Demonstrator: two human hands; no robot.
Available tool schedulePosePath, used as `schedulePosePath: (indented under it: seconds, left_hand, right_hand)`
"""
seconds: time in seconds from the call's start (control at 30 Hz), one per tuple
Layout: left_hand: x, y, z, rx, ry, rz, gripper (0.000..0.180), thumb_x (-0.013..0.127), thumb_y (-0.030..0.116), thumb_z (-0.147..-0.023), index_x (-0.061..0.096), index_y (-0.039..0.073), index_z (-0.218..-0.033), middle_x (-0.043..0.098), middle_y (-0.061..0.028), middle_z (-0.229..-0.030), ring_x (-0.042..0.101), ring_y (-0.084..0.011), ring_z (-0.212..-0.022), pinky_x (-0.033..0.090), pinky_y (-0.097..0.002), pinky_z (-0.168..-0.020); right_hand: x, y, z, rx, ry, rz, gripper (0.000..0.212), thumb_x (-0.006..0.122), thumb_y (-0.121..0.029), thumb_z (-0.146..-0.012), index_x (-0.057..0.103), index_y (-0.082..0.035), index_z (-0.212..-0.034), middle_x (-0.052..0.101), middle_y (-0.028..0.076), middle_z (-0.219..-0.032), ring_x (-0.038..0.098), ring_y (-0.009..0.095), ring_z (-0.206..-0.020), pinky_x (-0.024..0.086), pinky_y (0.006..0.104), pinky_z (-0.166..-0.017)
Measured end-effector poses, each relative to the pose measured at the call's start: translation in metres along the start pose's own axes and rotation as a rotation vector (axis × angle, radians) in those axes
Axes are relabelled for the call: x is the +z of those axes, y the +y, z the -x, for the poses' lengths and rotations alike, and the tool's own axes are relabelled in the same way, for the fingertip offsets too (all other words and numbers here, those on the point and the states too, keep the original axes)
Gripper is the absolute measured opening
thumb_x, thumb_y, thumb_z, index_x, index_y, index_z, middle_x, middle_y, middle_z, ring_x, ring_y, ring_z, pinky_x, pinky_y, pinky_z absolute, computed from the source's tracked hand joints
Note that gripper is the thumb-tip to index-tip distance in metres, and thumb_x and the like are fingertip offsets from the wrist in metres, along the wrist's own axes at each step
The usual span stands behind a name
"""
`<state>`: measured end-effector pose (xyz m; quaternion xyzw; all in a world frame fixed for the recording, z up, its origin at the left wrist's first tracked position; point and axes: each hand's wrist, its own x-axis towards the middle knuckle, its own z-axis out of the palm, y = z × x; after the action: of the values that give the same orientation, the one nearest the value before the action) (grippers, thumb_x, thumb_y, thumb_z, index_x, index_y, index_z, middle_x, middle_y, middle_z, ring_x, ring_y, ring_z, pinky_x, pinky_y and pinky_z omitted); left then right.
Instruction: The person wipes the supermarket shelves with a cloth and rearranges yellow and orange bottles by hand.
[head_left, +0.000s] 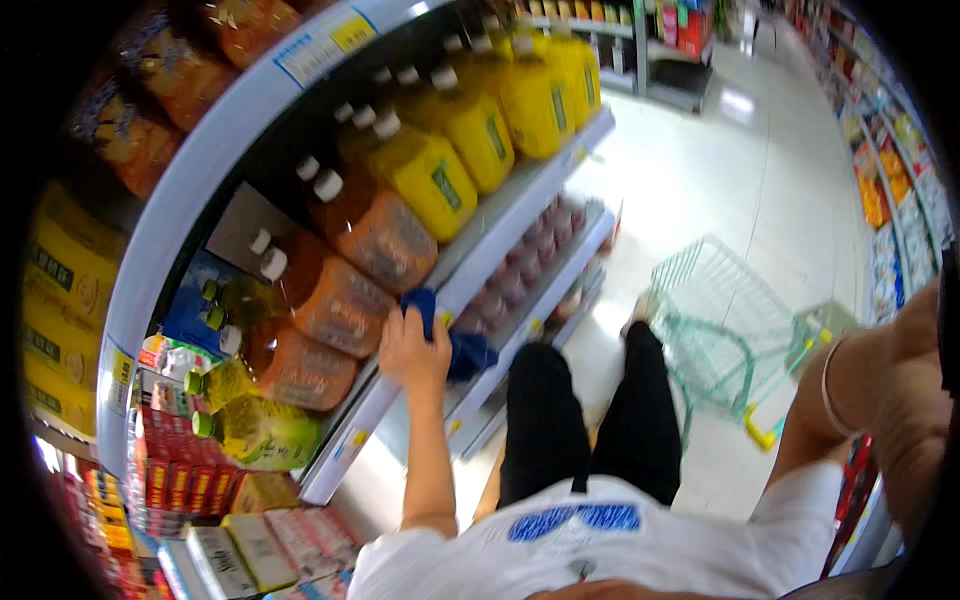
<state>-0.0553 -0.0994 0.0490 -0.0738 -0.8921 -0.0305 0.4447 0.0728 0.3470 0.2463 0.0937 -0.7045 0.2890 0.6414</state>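
My left hand is closed around a dark blue cloth at the front edge of a shelf. Part of the cloth hangs down past that edge. Right behind the hand stand large bottles of orange-brown drink with white caps. Yellow bottles continue the row toward the far end, and green-capped bottles stand at the near end. My right hand is raised close to the camera at the right edge, with a thin bracelet at the wrist. Its fingers are hidden.
A pale green wire shopping cart with a yellow-ended handle stands in the aisle, right of my legs. Lower shelves hold packs of dark bottles. Boxes are stacked at the lower left. Another stocked shelf lines the right side.
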Motion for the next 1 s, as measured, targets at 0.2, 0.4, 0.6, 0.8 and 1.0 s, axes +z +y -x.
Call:
schedulePosePath:
  seconds: [0.2, 0.4, 0.6, 0.8, 1.0]
  left_hand:
    - [-0.021, -0.009, 0.024, -0.015, 0.128, 0.017, 0.035, 0.074, 0.026, -0.069, 0.062, 0.005, -0.094, 0.063, -0.0215, -0.108, 0.061, -0.0395, -0.087, 0.051, -0.0482, -0.069]
    - [-0.083, -0.057, 0.065, -0.047, -0.063, -0.136, 0.032, 0.073, 0.026, -0.069, 0.061, 0.006, -0.090, 0.061, -0.0217, -0.111, 0.061, -0.0391, -0.091, 0.049, -0.0509, -0.071]
    - [-0.053, 0.048, -0.001, 0.115, 0.030, 0.114, 0.030, 0.074, 0.024, -0.067, 0.059, 0.005, -0.085, 0.060, -0.0232, -0.103, 0.060, -0.0401, -0.088, 0.049, -0.0498, -0.071]
    - [-0.043, 0.020, 0.043, -0.016, -0.168, 0.098, 0.028, 0.074, 0.021, -0.065, 0.058, 0.004, -0.080, 0.058, -0.0247, -0.095, 0.060, -0.0411, -0.086, 0.050, -0.0487, -0.071]
    - [-0.045, 0.015, 0.040, 0.034, 0.050, -0.003, 0.030, 0.074, 0.017, -0.067, 0.061, 0.000, -0.087, 0.061, -0.0268, -0.102, 0.060, -0.0443, -0.089, 0.050, -0.0498, -0.073]
  right_hand:
    - [-0.031, -0.022, -0.025, -0.020, 0.038, 0.049, 0.060, 0.059, -0.050, -0.085, 0.057, -0.002, -0.121, 0.057, 0.019, -0.123, 0.055, 0.031, -0.116, 0.041, 0.0427, -0.101]
    - [-0.026, -0.014, -0.047, 0.078, 0.041, -0.102, 0.057, 0.056, -0.050, -0.087, 0.058, -0.003, -0.120, 0.057, 0.019, -0.123, 0.054, 0.031, -0.116, 0.040, 0.0426, -0.101]
    - [-0.153, -0.021, -0.099, -0.038, 0.098, 0.178, 0.054, 0.053, -0.049, -0.089, 0.059, -0.005, -0.118, 0.056, 0.019, -0.123, 0.053, 0.031, -0.117, 0.039, 0.0426, -0.102]
    - [-0.117, -0.023, -0.075, -0.080, 0.157, 0.235, 0.051, 0.050, -0.049, -0.091, 0.060, -0.006, -0.117, 0.055, 0.019, -0.123, 0.052, 0.030, -0.117, 0.039, 0.0425, -0.102]
    - [-0.083, 0.001, -0.096, -0.064, 0.105, 0.252, 0.049, 0.048, -0.049, -0.093, 0.061, -0.008, -0.116, 0.055, 0.018, -0.124, 0.052, 0.030, -0.118, 0.038, 0.0424, -0.102]
